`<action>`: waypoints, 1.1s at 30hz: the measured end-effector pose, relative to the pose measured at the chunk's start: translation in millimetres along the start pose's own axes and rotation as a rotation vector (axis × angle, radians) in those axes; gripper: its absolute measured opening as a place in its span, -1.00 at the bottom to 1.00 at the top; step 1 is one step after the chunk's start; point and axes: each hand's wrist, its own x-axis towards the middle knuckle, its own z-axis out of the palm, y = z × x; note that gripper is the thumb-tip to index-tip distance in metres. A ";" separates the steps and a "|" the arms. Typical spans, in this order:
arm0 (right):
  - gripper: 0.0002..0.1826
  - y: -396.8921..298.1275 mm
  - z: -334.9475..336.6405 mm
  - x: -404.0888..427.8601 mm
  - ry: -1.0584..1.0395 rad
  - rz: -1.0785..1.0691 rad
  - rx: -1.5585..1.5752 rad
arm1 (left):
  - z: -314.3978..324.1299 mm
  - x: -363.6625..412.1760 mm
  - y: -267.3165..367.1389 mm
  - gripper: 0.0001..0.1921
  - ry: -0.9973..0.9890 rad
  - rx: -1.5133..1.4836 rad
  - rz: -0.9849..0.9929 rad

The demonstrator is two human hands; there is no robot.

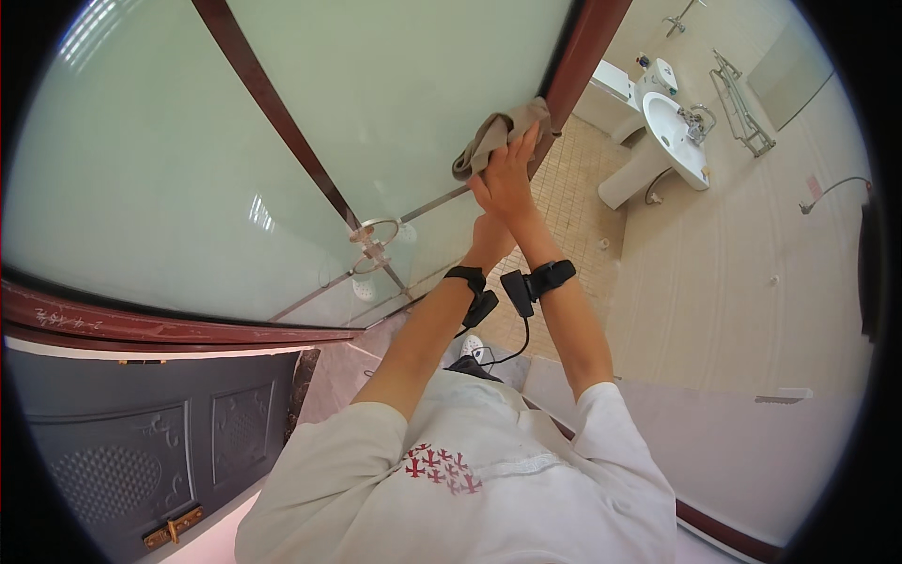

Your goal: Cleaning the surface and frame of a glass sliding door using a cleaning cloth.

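My right hand (511,173) lies over a crumpled grey-brown cloth (497,137), its fingers pressing it against the dark red edge frame (588,49) of a frosted glass door (394,92). Loose folds of the cloth rest over the glass. Just below, my left hand (491,236) is close to the same door edge, crossed by the right wrist. Its fingers are hidden, so what it grips cannot be made out. A round metal door handle (373,247) is to the left of both hands, where the dark glazing strips meet.
Beyond the door edge is a tiled bathroom with a white pedestal washbasin (673,130), a toilet (655,79) and a wall-mounted towel rack (740,102). A dark panelled door (155,430) with a brass latch stands at lower left. Black straps with a cable (527,342) circle my wrists.
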 end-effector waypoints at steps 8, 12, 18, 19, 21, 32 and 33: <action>-0.27 22.2 23.0 -58.7 -0.210 -0.024 -0.089 | 11.0 11.1 -2.6 -0.68 0.179 0.083 0.070; -0.25 15.2 26.1 -56.3 -0.158 -0.092 -0.123 | 3.1 9.2 -0.8 -0.68 0.074 0.138 0.001; -0.24 -12.0 19.2 -48.9 -0.570 -0.154 -0.396 | 2.5 9.2 -4.7 -0.68 0.066 0.147 -0.043; -0.24 -18.0 23.0 -45.9 -0.573 -0.166 -0.387 | 2.2 7.9 -7.9 -0.68 0.064 0.153 -0.057; -0.29 -25.5 24.6 -48.5 -0.614 -0.225 -0.269 | 4.4 9.1 -5.1 -0.68 0.039 0.154 -0.071; -0.57 -94.4 25.5 5.4 -0.217 -0.574 -0.134 | -0.8 10.4 -2.0 -0.68 -0.095 0.180 -0.122; -0.57 -105.6 28.3 8.7 -0.199 -0.583 -0.087 | -1.3 11.3 -3.1 -0.68 -0.093 0.183 -0.125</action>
